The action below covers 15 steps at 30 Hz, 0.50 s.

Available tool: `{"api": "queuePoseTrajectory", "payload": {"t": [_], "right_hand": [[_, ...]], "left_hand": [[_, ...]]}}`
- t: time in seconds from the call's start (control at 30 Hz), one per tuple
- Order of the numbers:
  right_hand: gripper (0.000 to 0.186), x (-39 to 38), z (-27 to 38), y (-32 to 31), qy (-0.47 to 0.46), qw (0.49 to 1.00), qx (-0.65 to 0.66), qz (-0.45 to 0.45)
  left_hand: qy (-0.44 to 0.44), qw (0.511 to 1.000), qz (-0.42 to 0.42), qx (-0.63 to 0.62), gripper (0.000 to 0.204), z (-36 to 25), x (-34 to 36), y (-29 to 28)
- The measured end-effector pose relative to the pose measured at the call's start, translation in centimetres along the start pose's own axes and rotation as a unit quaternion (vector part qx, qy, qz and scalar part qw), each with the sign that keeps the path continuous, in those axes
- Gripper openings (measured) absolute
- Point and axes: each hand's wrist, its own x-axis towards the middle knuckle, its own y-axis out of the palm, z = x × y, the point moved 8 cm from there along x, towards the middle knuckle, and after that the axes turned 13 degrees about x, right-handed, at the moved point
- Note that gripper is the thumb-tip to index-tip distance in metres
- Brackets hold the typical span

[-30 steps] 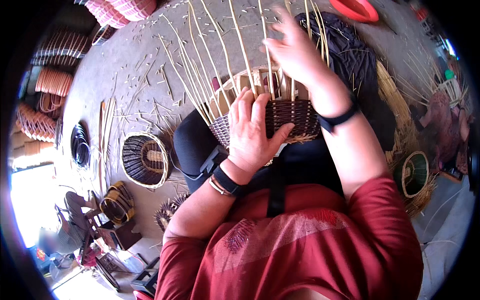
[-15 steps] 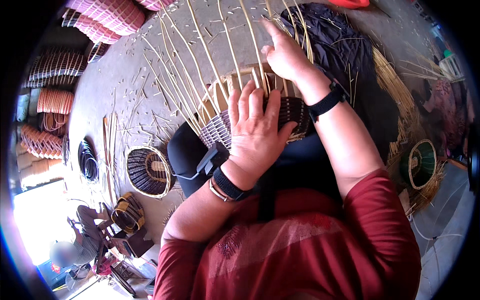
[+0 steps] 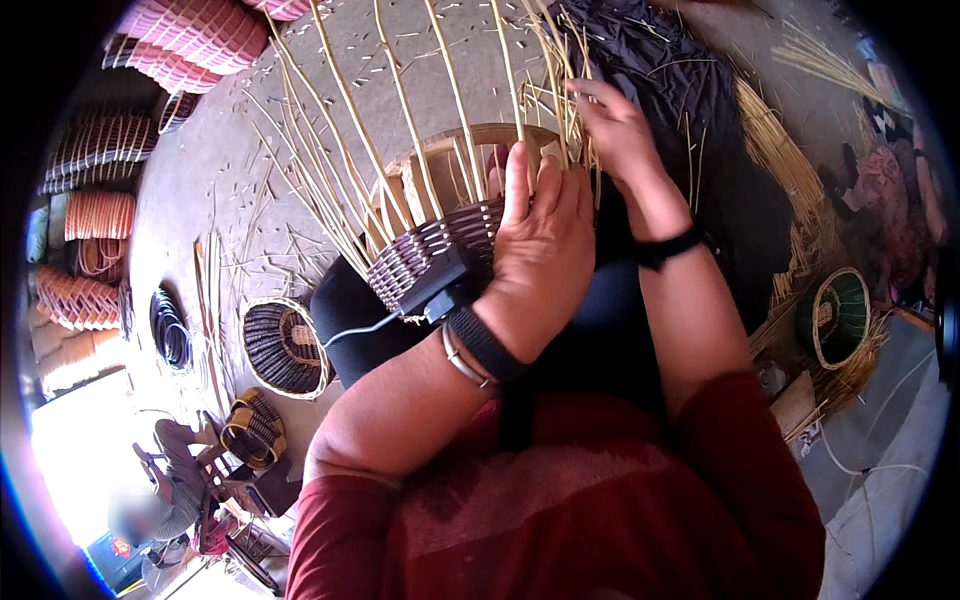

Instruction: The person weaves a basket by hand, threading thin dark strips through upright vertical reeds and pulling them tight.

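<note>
A half-woven basket rests on my lap, its low wall made of dark purple-brown strands. Long pale stakes rise from it and fan away from me. Inside stands a pale wooden form with a curved rim. My left hand presses on the near side of the weave, its fingers bent over the upper edge among the stakes. To the right, my right hand is lifted beside a cluster of stakes, slightly smeared, its fingers apart and nothing visible in them.
Dark cloth and a long bundle of pale sticks lie at right, near a green-lined basket. At left are a dark basket, a black coil and stacked pink baskets. A person sits at lower left.
My right hand has come down and right, from pointing over the stakes to beside the right cluster. My left hand has shifted right along the weave, its spread fingers now closer together.
</note>
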Motion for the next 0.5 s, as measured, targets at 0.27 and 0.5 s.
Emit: {"api": "queuePoseTrajectory", "payload": {"t": [0.27, 0.5], "right_hand": [[0.044, -4.8, 1.6, -1.2, -0.387, 0.886, -0.243, 0.076], [0.037, -7.0, 8.3, 4.6, 0.117, 0.91, 0.397, -0.039]], "left_hand": [[0.019, 0.999, -0.034, -0.033, 0.032, 0.4, 0.3, 0.2], [-0.031, 0.978, 0.098, -0.184, 0.036, 5.1, -2.0, -0.2]]}}
